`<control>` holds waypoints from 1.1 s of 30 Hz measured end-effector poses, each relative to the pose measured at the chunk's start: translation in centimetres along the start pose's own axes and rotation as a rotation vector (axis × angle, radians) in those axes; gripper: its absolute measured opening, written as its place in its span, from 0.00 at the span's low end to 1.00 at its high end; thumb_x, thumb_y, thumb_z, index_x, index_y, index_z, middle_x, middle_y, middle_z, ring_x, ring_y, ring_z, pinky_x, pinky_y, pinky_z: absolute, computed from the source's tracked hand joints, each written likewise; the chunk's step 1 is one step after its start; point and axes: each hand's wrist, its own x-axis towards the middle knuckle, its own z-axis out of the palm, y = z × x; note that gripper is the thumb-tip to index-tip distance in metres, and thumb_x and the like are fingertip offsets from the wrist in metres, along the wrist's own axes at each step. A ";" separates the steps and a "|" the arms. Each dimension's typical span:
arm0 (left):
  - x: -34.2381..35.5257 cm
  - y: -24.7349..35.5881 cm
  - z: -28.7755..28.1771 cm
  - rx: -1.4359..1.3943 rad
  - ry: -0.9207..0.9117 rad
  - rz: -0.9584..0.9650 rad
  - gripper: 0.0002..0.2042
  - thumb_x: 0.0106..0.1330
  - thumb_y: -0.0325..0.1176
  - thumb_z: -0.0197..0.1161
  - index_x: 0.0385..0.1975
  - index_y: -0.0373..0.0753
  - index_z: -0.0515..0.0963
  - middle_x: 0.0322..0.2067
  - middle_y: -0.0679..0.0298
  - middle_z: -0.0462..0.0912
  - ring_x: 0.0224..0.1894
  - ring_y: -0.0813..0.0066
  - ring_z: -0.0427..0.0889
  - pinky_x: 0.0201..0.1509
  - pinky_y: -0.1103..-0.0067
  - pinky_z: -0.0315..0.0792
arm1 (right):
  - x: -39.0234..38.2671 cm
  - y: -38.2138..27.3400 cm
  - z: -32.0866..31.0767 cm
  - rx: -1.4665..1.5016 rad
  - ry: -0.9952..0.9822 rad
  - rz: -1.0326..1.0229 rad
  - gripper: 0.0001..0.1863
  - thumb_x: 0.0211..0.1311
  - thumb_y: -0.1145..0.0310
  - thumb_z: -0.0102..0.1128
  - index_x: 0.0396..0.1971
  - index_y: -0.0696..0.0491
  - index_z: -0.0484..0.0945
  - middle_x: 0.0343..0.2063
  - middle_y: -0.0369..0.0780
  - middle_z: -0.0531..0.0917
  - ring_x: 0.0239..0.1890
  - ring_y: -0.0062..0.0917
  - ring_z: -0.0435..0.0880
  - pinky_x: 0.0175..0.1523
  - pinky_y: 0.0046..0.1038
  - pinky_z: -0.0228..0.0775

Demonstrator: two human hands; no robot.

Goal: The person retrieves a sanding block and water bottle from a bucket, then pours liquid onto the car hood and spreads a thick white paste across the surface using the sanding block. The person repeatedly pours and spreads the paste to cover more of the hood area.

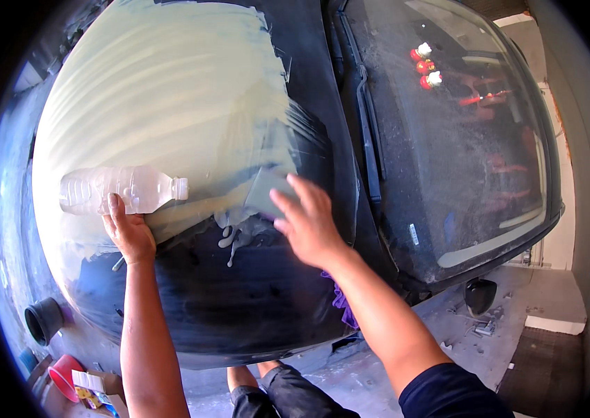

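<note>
My left hand point(128, 230) grips a clear plastic bottle point(100, 189) lying sideways, white cap pointing right, over the pale cream coating on the car bonnet point(169, 83). My right hand point(309, 226), fingers somewhat spread and slightly blurred, is on a grey rectangular pad point(262, 188) against the bonnet. Beneath and below the pad, wet pale liquid point(232, 233) streaks and drips onto the dark, uncoated part of the bonnet. A purple cloth point(343, 306) hangs at the near edge, beside my right forearm.
The windscreen point(448, 174), with wipers and small red-and-white ornaments behind it, fills the right, above a side mirror point(479, 296). A pale wall point(584, 139) stands beyond. A black bucket point(43, 320), red basin point(65, 376) and cardboard box point(107, 383) sit on the floor at lower left.
</note>
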 end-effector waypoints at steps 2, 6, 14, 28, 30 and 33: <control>0.1 -0.3 0.4 -0.018 -0.022 -0.013 0.25 0.67 0.44 0.62 0.57 0.38 0.67 0.50 0.60 0.73 0.52 0.68 0.73 0.57 0.71 0.69 | 3.6 3.2 -0.6 -0.080 0.093 0.046 0.27 0.59 0.66 0.64 0.59 0.47 0.72 0.63 0.52 0.64 0.64 0.47 0.64 0.65 0.48 0.55; 0.5 -0.6 -0.5 0.021 -0.016 -0.009 0.24 0.68 0.43 0.61 0.59 0.38 0.66 0.51 0.61 0.73 0.52 0.69 0.73 0.58 0.71 0.69 | 6.1 4.1 -0.6 -0.082 0.163 0.130 0.26 0.60 0.66 0.63 0.59 0.48 0.71 0.61 0.52 0.66 0.62 0.48 0.66 0.64 0.47 0.55; 0.1 -0.2 0.2 -0.014 -0.038 -0.007 0.25 0.69 0.42 0.61 0.60 0.37 0.65 0.52 0.62 0.73 0.53 0.72 0.73 0.56 0.72 0.69 | 4.3 4.5 -0.5 -0.131 0.114 0.065 0.26 0.62 0.63 0.61 0.61 0.47 0.71 0.63 0.52 0.65 0.64 0.47 0.64 0.64 0.49 0.55; -0.6 0.2 1.4 -0.008 -0.106 0.030 0.25 0.70 0.42 0.58 0.61 0.38 0.64 0.54 0.59 0.73 0.55 0.69 0.73 0.57 0.72 0.70 | 8.5 6.7 -0.9 -0.119 0.118 0.027 0.25 0.63 0.62 0.60 0.61 0.47 0.71 0.63 0.51 0.65 0.64 0.47 0.64 0.65 0.49 0.55; -0.9 0.1 2.1 -0.023 -0.092 0.045 0.25 0.70 0.43 0.59 0.61 0.37 0.64 0.54 0.60 0.73 0.55 0.69 0.73 0.57 0.72 0.70 | 12.0 8.0 -1.1 -0.133 0.126 0.125 0.25 0.64 0.62 0.60 0.61 0.47 0.71 0.63 0.50 0.65 0.63 0.47 0.64 0.66 0.48 0.55; -0.5 0.3 0.9 0.035 -0.054 0.028 0.25 0.70 0.42 0.59 0.61 0.37 0.64 0.54 0.59 0.72 0.54 0.69 0.74 0.56 0.72 0.70 | 8.1 5.3 0.4 -0.063 0.113 0.046 0.27 0.60 0.64 0.64 0.60 0.47 0.71 0.63 0.50 0.65 0.64 0.47 0.65 0.65 0.48 0.55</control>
